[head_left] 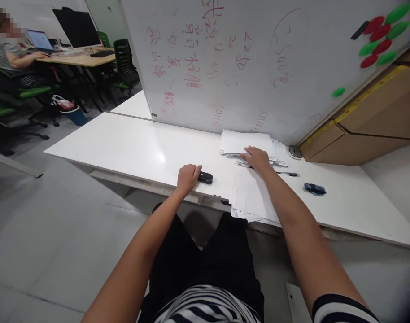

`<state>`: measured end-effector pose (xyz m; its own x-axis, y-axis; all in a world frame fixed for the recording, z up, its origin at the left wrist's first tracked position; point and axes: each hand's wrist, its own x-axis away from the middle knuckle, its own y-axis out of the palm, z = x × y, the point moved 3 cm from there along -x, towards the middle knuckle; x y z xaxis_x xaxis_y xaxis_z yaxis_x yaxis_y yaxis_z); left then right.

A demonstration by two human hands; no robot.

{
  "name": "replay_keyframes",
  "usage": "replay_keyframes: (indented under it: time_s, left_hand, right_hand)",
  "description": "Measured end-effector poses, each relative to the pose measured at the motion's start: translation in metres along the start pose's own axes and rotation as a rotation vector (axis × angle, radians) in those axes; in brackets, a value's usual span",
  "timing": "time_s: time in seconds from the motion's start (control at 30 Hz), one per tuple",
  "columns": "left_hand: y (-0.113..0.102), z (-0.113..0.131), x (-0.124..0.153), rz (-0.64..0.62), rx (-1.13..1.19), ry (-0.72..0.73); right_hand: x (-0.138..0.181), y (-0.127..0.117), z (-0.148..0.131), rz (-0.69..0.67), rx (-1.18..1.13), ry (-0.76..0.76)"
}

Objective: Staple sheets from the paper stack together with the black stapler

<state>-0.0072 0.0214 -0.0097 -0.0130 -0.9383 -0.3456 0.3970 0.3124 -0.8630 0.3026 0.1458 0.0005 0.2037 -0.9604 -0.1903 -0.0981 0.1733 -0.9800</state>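
Observation:
My left hand [187, 180] is closed around a black stapler [205, 177], resting near the front edge of the white table. Further right, my right hand [258, 158] is at the front edge of the far stack of paper [243, 140], its fingers gripping sheets there. A second, looser pile of paper [250, 195] lies closer to me, under my right forearm, partly overhanging the table's front edge. Beside my right wrist a dark pen [289, 173] lies on the table, part of it hidden.
The white table [131, 143] runs left to right, with a whiteboard [198, 58] standing behind it. A small dark blue item [315, 188] lies right of the papers. Cardboard boxes [373, 121] stand at the back right. Far left, a person [15, 58] sits at a desk.

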Motion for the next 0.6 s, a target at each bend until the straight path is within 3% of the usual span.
replay_keyframes:
  time_s: [0.17,0.6]
  left_hand:
    - [-0.001,0.002,0.001,0.012,0.010,0.012]
    - [-0.003,0.001,0.001,0.010,0.068,-0.006]
  right_hand:
    - [0.008,-0.002,-0.008,0.090,0.083,-0.064]
    - [-0.002,-0.013,-0.007,0.053,0.244,0.089]
